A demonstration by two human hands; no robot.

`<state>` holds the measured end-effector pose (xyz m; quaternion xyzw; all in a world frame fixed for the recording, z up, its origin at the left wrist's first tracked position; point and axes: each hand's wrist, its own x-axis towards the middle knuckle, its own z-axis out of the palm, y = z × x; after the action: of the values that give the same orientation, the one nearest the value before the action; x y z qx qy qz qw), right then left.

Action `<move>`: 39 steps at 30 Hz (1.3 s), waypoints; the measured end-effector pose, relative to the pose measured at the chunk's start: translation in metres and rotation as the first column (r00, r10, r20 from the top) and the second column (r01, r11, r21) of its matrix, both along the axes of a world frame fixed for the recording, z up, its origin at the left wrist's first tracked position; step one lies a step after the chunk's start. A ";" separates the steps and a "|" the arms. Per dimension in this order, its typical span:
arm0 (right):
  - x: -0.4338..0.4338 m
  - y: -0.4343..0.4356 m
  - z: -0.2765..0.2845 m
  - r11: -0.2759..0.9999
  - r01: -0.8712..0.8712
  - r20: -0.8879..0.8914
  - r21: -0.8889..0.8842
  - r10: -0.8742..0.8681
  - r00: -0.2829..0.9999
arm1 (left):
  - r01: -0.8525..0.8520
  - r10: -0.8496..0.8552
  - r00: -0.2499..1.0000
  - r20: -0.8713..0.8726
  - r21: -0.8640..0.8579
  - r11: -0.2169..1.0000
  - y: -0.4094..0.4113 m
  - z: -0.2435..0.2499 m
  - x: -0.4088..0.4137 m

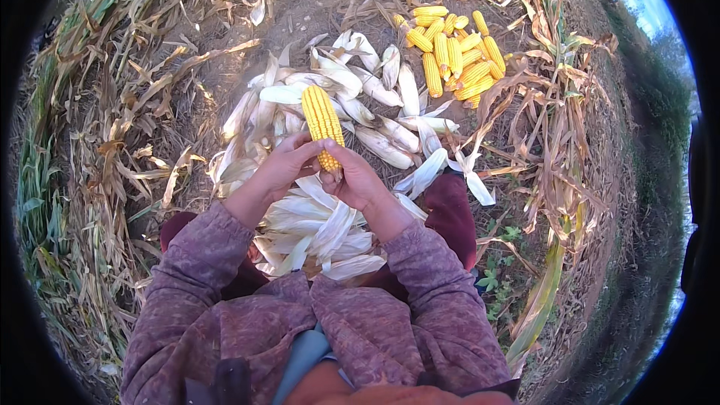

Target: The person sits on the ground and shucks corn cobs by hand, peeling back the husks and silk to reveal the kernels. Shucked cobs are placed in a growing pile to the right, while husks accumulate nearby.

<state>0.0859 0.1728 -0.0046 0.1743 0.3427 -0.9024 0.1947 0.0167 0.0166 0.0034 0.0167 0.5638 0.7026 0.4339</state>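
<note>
Both hands grip the lower part of a bare yellow ear of corn (322, 115), its tip pointing away from me. My left hand (288, 164) has its thumb and fingers on the left side of the ear. On the other side, my right hand (355, 175) pinches near the stalk end, thumb laid on the kernels. Loose pale husks (320, 230) lie heaped below the hands, between my legs. Beyond the held ear spreads a pile of ears still in dry husks (360, 104).
Husked yellow ears (450, 59) form a heap on the soil at the far right. Dry cut corn stalks (562, 95) run along the right, and more stalks and leaves (112, 140) cover the left. My right knee (450, 214) rises beside the husks. Low green weeds (498, 270) grow near it.
</note>
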 end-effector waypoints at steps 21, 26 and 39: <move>-0.036 0.104 0.008 0.716 0.694 -0.047 -0.074 -0.698 0.715 | -0.286 0.286 0.958 0.022 0.085 0.954 -0.030 0.010 -0.030; -0.022 0.104 0.000 0.865 0.501 -0.070 -0.037 -0.502 0.862 | -0.352 0.356 0.934 -0.032 0.095 0.931 -0.033 0.015 -0.035; -0.028 0.051 -0.055 0.730 0.068 -0.053 0.680 -0.044 0.998 | -0.511 0.546 0.835 -0.072 0.268 0.817 -0.063 0.032 -0.052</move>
<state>0.0583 0.2235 -0.0600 0.2289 0.6473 -0.7222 0.0841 -0.0352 -0.0460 0.0353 -0.0377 0.4878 0.8546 0.1741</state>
